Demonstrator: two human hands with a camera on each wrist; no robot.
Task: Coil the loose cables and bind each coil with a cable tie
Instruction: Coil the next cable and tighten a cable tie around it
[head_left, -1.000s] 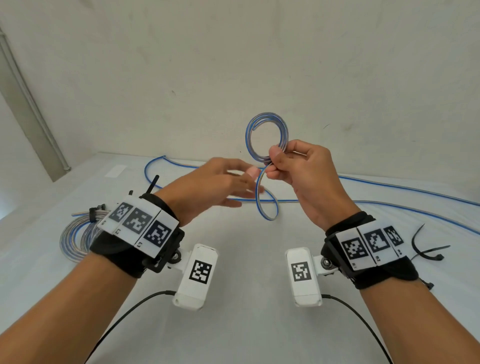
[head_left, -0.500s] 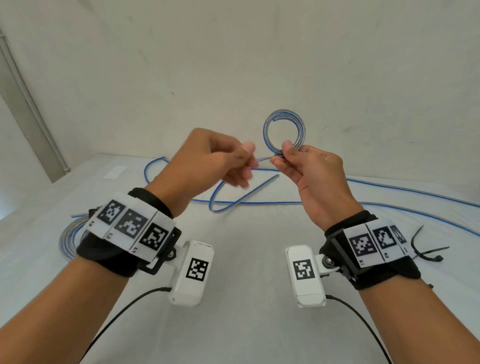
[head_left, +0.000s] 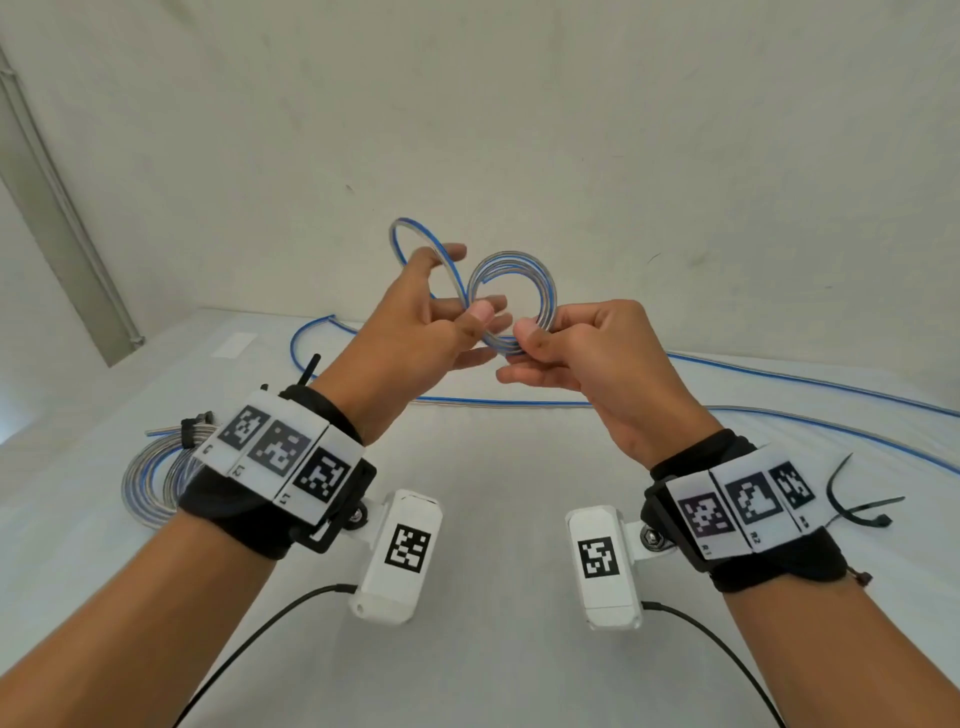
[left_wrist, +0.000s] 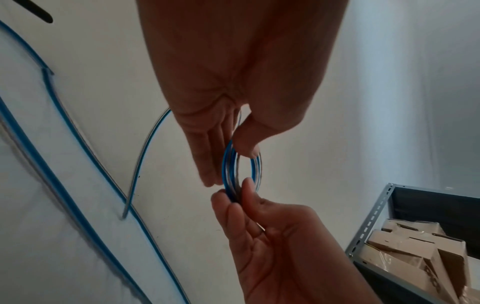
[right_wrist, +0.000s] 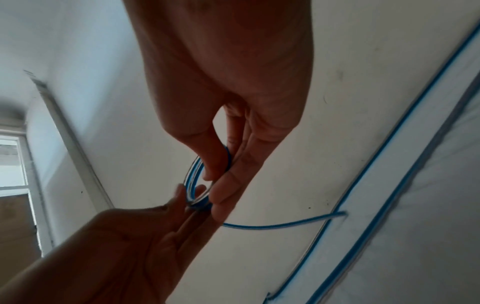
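A small coil (head_left: 511, 257) of blue-and-clear cable is held upright in the air in front of the wall. My right hand (head_left: 530, 338) pinches its bottom between thumb and fingers. My left hand (head_left: 483, 317) pinches the cable at the coil's lower left, thumb on top. A fresh loop (head_left: 415, 222) arcs up behind the left fingers. The left wrist view shows the coil (left_wrist: 255, 168) edge-on between my left hand (left_wrist: 228, 160) and right hand (left_wrist: 239, 195). The rest of the cable (head_left: 519, 402) trails over the white table.
A finished coil (head_left: 140, 483) with a black tie lies at the table's left, partly behind my left wrist. Loose black cable ties (head_left: 860, 512) lie at the right. A metal shelf with cardboard boxes (left_wrist: 415, 242) stands beside the table. The wall is close behind.
My left hand has swung up and right with a length of cable, forming a new loop, and now meets the right hand at the coil. The coil has shifted slightly left.
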